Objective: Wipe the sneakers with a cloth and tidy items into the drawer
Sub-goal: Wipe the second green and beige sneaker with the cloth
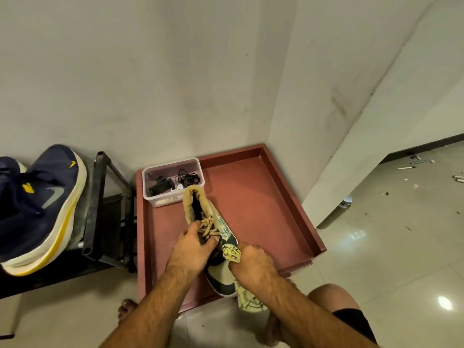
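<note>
Your right hand (251,262) is bunched around the yellow patterned cloth (232,253), pressing a wad of it against the side of the tan and dark green sneaker (221,229); the loose tail of the cloth hangs below your wrist. Just to its left, your left hand (194,247) grips the sneaker across the laces, fingers curled over the tongue, holding it above the red-brown drawer (263,197) with the heel pointing away from you. Beyond both hands, in the drawer's far left corner, sits a clear plastic box (173,182) of cables and small black gadgets. Well off to the left of your left hand, the navy sneakers (42,204) rest on a dark metal rack (95,207), probably still to be wiped.

To do this stroke well, keep the left grip firm so the shoe cannot twist, and draw the cloth along the side panel toward the toe. Turn to a clean fold as it soils, and work the sole edge too.
</note>
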